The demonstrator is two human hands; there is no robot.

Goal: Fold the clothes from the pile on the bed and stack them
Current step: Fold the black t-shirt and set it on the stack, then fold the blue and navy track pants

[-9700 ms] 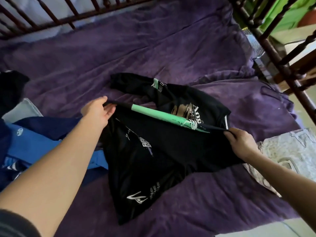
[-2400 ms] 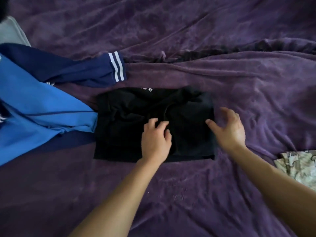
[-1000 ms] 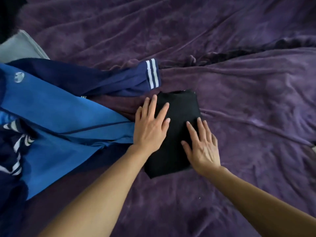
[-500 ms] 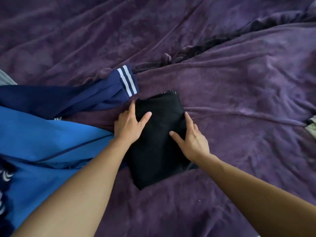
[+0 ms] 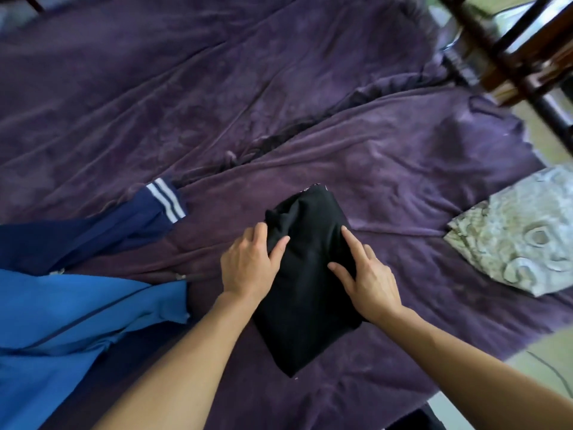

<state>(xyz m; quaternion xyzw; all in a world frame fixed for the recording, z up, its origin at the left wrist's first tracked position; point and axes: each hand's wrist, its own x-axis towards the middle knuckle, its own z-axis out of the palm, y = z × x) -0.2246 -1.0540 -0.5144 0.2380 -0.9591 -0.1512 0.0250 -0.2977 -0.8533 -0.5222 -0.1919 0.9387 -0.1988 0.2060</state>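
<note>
Both hands are on the folded black shirt (image 5: pixel 307 293), which lies on the purple blanket (image 5: pixel 387 156) mid-bed. The left hand (image 5: pixel 248 268) pinches its left edge, thumb on top. The right hand (image 5: pixel 369 283) clamps the right edge, thumb over the cloth, forefinger straight. Here's the risk: lift by the edges alone and the loose layers sag open. Beside it, the blue jacket (image 5: pixel 77 318) sleeve could snag. The patterned folded cloth (image 5: pixel 521 240) looks like the stack, well apart, so a long carry.
</note>
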